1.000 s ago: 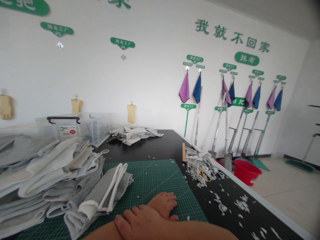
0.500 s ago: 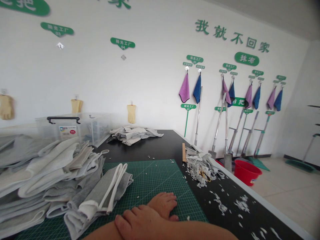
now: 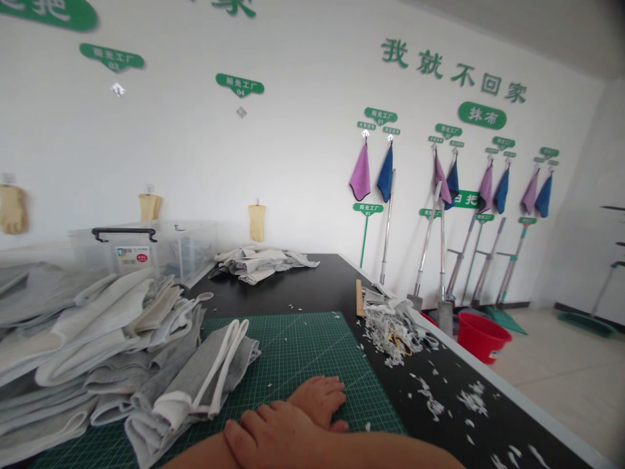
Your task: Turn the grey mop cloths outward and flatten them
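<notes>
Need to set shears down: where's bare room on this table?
Bare green cutting mat lies between the grey cloth stack and the white scraps; bare black tabletop beyond it, before the far cloth pile. Crowded: left side, right edge.

On the wall point(image 3: 303, 150) we read large green characters, 我就不回家, and 抹布 on an oval sign point(image 3: 482, 115). Green tags read 阳光工厂: the 01 tag point(image 3: 380, 116), 03 tag point(image 3: 112, 57) and 04 tag point(image 3: 239, 85). A plaque point(image 3: 466, 198) shows 扫把, its first character partly hidden.
</notes>
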A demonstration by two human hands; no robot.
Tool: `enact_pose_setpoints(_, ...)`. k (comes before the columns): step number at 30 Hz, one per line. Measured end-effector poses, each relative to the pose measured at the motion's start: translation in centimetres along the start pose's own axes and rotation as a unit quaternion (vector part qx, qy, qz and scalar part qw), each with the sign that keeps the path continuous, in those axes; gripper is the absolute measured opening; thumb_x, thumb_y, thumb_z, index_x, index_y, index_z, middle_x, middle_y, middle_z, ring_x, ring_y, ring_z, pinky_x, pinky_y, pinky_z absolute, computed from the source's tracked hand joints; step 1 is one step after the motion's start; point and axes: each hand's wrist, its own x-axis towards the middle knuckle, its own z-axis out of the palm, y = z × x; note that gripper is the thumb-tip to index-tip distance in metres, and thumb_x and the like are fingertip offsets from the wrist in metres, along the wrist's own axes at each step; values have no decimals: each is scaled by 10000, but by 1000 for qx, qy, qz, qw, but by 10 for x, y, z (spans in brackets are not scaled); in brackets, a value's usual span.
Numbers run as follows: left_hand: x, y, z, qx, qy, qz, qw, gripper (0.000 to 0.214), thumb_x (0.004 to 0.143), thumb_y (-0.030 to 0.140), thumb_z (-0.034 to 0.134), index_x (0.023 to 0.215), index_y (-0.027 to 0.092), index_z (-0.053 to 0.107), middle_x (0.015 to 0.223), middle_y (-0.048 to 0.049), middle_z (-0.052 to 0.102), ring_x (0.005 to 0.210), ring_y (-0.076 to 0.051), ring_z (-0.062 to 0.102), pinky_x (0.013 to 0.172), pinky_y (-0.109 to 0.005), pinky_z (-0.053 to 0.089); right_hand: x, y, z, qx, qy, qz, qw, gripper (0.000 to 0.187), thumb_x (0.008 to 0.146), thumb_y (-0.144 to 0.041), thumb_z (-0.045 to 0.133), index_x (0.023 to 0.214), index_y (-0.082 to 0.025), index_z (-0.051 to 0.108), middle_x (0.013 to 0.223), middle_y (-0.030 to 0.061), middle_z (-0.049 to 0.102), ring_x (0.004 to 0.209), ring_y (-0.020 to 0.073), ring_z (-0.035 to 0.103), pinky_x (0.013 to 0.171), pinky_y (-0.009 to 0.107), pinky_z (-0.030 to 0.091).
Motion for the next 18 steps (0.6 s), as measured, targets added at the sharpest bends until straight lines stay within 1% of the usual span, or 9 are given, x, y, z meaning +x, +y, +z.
enact_pose_setpoints(5,0,1,-2,-3,-2,-1,1000,479,829,528,539,1164,186,574,1302,-72,540,1238,-256,449,1030,-414,348,0,0,-3,-3,-4,-5,1000,313,925,-361,404,1134,-128,416,866,49,604,670,207,605,525,338,462)
enact_pose_setpoints(18,0,2,-4,2,-11,-4,1000,487,829,528,545,1173,185,569,1313,-78,529,1244,-256,442,1035,-418,344,-1,0,3,-5,-2,2,1000,314,920,-367,402,1129,-133,414,856,47,599,661,210,593,535,336,457)
